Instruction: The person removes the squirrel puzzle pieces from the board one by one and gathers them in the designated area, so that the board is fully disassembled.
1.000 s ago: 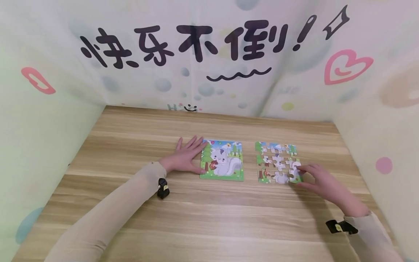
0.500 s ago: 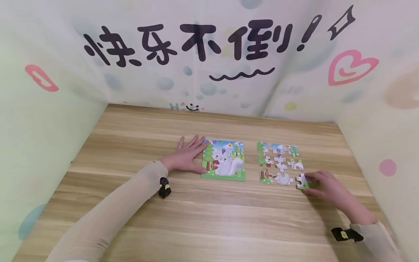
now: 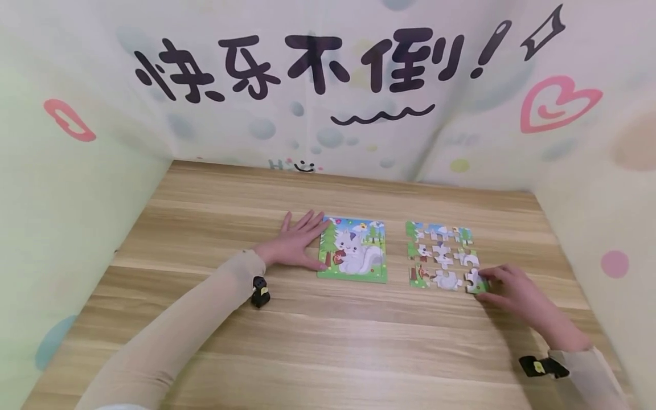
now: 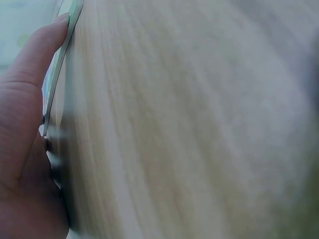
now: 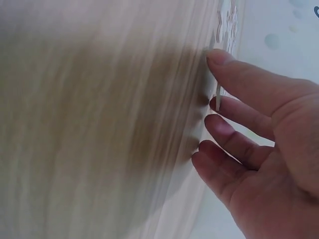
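My left hand [image 3: 292, 246] lies flat with fingers spread on the wooden table, its fingertips and thumb on the left edge of a square puzzle board [image 3: 353, 250] with a grey-white squirrel picture. In the left wrist view the thumb [image 4: 40, 55] rests on the board's thin edge. My right hand [image 3: 525, 299] pinches the corner puzzle piece [image 3: 474, 282], grey and green, between thumb and forefinger at table level. Its remaining fingers [image 5: 224, 129] curl loosely behind in the right wrist view. Left of that piece sits another puzzle piece [image 3: 445, 280] showing the squirrel's body.
Several more puzzle pieces [image 3: 442, 254] lie in three spaced rows to the right of the board. Bare wooden tabletop [image 3: 348, 341] stretches in front of both. A printed cloth backdrop [image 3: 287, 131] rises behind the table and at both sides.
The right hand has slid the corner piece right and slightly toward me, then a little back toward its row. The left hand has stayed on the board. The view has shifted slightly.
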The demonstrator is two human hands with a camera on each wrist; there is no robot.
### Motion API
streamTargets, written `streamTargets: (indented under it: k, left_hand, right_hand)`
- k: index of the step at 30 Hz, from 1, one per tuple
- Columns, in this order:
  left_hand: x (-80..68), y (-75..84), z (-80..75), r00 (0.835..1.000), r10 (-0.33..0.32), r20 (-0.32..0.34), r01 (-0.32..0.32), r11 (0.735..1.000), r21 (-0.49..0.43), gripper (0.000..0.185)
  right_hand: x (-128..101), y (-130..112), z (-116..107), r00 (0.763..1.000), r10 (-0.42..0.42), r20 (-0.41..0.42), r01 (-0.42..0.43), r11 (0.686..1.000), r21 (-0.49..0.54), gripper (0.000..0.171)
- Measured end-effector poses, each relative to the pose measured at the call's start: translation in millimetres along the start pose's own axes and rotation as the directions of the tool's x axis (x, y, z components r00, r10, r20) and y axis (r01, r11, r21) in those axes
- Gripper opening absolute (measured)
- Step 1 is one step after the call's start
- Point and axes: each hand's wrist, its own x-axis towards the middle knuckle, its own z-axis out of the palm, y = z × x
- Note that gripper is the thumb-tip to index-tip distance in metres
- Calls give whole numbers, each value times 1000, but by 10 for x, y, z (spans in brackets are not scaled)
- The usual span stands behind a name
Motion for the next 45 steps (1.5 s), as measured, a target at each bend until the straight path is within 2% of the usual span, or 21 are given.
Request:
streamTargets:
  k: [5, 16, 21, 29, 42, 45]
  left_hand:
    - [-21, -19, 19, 1000, -12, 12, 12, 1000, -7, 117]
    - [-25, -10, -2, 1000, -3, -10, 3, 1000, 1, 116]
    - [-17, -8, 3, 1000, -12, 0, 12, 1000, -19, 116]
    - [5, -29, 19, 999, -11, -30, 10, 999, -33, 115]
    - [0, 2, 10, 999, -19, -35, 17, 998, -63, 109]
    - [12, -17, 19, 998, -39, -46, 35, 994, -101, 110]
  right_hand:
    - [-9, -8, 48, 1000, 5, 4, -5, 1000, 9, 53]
    - [2, 10, 49, 998, -52, -33, 52, 999, 11, 41]
    - [9, 24, 44, 998, -54, -24, 54, 998, 15, 41]
    - [8, 31, 46, 999, -49, -20, 50, 998, 23, 41]
    - [-12, 27, 42, 998, -57, -30, 58, 998, 4, 39]
    - [-17, 29, 47, 998, -59, -25, 59, 998, 18, 40]
